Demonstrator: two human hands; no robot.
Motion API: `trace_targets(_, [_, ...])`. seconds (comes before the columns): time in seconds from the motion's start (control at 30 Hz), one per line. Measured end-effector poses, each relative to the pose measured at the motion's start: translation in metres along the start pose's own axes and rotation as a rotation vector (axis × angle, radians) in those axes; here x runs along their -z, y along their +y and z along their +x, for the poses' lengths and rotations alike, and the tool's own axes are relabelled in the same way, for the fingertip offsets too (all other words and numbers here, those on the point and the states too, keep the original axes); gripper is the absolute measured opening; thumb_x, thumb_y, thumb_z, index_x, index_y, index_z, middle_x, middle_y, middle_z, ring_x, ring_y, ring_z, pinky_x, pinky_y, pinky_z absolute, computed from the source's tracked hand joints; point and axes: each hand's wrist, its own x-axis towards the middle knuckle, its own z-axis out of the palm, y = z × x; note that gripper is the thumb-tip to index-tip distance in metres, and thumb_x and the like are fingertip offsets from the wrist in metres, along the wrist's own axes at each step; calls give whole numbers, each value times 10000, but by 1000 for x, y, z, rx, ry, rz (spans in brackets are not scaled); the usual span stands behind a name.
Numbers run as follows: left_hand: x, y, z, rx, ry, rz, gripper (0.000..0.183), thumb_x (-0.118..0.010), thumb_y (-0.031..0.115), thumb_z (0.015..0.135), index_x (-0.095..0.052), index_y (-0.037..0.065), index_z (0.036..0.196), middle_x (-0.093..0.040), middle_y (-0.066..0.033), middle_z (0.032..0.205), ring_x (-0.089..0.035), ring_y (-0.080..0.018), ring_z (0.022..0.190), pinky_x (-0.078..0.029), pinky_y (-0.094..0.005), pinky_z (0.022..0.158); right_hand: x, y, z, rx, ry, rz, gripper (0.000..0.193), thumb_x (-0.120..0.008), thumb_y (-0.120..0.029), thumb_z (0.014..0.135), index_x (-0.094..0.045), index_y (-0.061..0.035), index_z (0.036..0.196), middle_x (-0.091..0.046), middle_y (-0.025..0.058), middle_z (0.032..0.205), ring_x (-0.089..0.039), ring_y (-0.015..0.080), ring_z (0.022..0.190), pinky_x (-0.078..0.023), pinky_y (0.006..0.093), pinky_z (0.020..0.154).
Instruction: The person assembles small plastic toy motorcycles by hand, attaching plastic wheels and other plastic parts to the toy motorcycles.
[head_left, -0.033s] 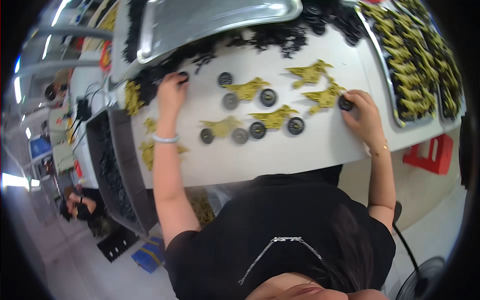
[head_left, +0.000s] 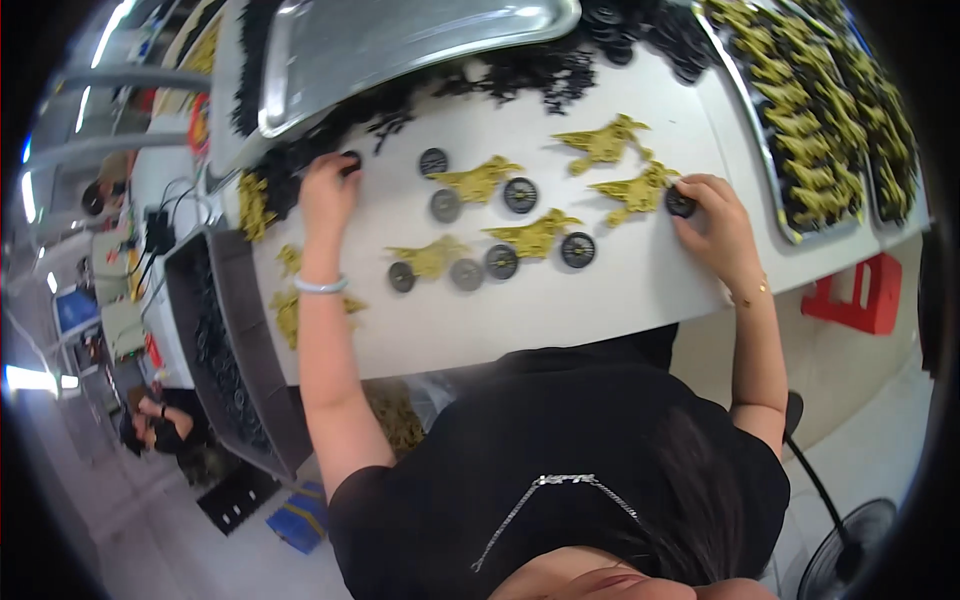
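Note:
My left hand (head_left: 326, 200) is at the far left of the white table, its fingers closed on a small black wheel (head_left: 351, 164) beside the heap of black parts. Over on the right, my right hand (head_left: 718, 225) pinches another black wheel (head_left: 680, 202) at the end of a yellow toy motorcycle body (head_left: 635, 192). A second yellow body (head_left: 604, 143) lies just beyond it, with no wheels showing. Between my hands are three yellow toy motorcycles with black wheels: one at the back (head_left: 476, 180), one nearer (head_left: 535, 236) and one to its left (head_left: 428, 258).
A metal tray (head_left: 410, 50) stands at the back, with black parts (head_left: 470, 85) along its front. Trays of yellow-and-black pieces (head_left: 800, 120) fill the right side. A grey bin (head_left: 235, 330) of dark parts adjoins the table's left. More yellow bodies (head_left: 287, 318) lie near my left forearm.
The whole view has shifted slightly, so the table and its things appear a little farther left. Both hands keep their wheels and hardly move relative to the table.

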Motion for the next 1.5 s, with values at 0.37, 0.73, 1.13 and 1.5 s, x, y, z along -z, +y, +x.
trace_targets(0.37, [-20,277,-48,-416,-213,-617,423,-762,79,675,-634,55,1077,-611,-120,1057,-610,-293,921,-498,-358,793,6,12,-20,10,99,2,317,-690,-3,680,-624,-19,990,-621,81,1031,-585,257,964,-489,332,844])
trace_targets(0.73, [-42,293,-59,-380,-332,-535,389,-758,78,676,-617,17,1034,-570,-102,968,-568,-288,893,-462,-378,754,7,17,-19,20,95,70,336,-704,-2,654,-614,-22,977,-611,78,1027,-573,258,964,-484,342,840])
trace_targets(1.13, [-16,231,-40,-273,34,-418,419,-709,201,753,-581,48,1122,-561,-141,1071,-517,-322,991,-390,-414,866,60,-6,49,109,151,-133,250,-661,-32,787,-620,-26,1034,-611,133,996,-585,316,943,-462,366,820])
trace_targets(1.5, [0,-16,-14,286,152,143,202,-625,97,778,-649,68,976,-589,-171,1075,-586,-372,971,-484,-434,824,3,38,163,17,136,-268,153,-626,-103,800,-648,-74,948,-618,84,933,-600,289,943,-489,383,798])
